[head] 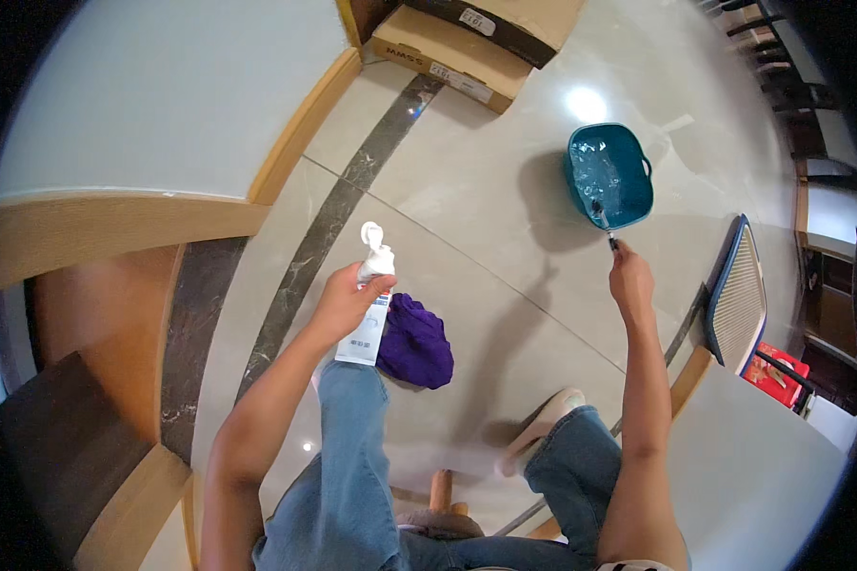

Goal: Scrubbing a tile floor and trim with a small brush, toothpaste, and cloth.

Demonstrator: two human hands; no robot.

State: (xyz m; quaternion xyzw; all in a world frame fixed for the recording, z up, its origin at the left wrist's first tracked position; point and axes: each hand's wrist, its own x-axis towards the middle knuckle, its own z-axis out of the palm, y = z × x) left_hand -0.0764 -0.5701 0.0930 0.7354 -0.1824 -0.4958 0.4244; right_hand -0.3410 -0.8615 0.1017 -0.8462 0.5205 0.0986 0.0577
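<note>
My left hand (353,300) is closed around a white squeeze tube (361,341), held upright above my knee with its flip cap (373,234) raised. A crumpled purple cloth (416,344) lies on the floor tiles just right of the tube. Out to the right, my right hand (628,275) grips the dark handle of a small brush (603,220). The brush head is over the near rim of a teal plastic bin (635,203), pointing inwards. Clear, shiny contents, either water or clear plastic, show inside the bin; which one I cannot tell.
Cardboard boxes (457,53) are stacked at the top. Wood-trimmed wall corners (303,128) stand at the left and lower right. A blue-rimmed ribbed panel (739,300) leans at the right, beside a red item (775,375). My slippered foot (546,425) rests below the bin.
</note>
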